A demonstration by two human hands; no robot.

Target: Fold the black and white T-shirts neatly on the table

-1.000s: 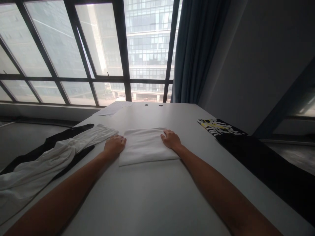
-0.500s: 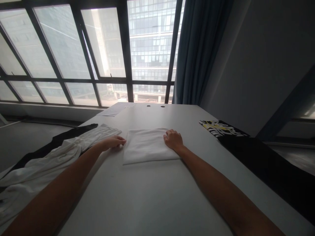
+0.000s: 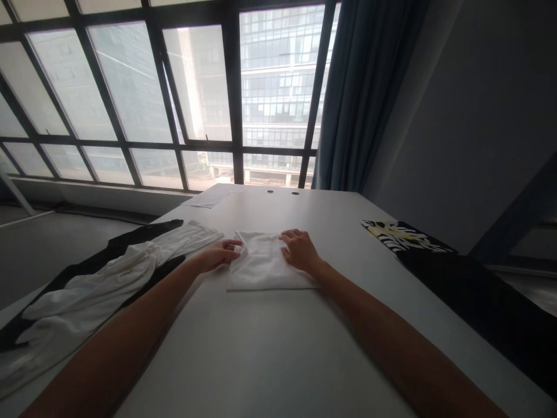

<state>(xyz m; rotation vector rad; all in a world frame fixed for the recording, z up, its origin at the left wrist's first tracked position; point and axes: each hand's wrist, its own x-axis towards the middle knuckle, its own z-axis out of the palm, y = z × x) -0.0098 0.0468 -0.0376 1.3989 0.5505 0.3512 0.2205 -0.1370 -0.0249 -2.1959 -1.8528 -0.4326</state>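
A folded white cloth [image 3: 270,273] lies on the white table in front of me. Its left edge is creased and slightly raised where my left hand [image 3: 217,255] grips it between thumb and fingers. On the cloth's upper right part rests my right hand [image 3: 300,251], fingers extended and slightly bent, palm down. Whether the cloth is a garment cannot be made out.
Left of my left arm, a crumpled white garment [image 3: 143,261] lies over black fabric [image 3: 126,237]. Along the table's [image 3: 261,360] right edge is black fabric [image 3: 470,302] with a patterned black, white and yellow piece [image 3: 404,235]. Papers [image 3: 213,196] lie at the far left.
My left hand has moved right onto the cloth's left edge, which is now creased and raised. My right hand has shifted slightly inward on the cloth. The view has turned a little left.
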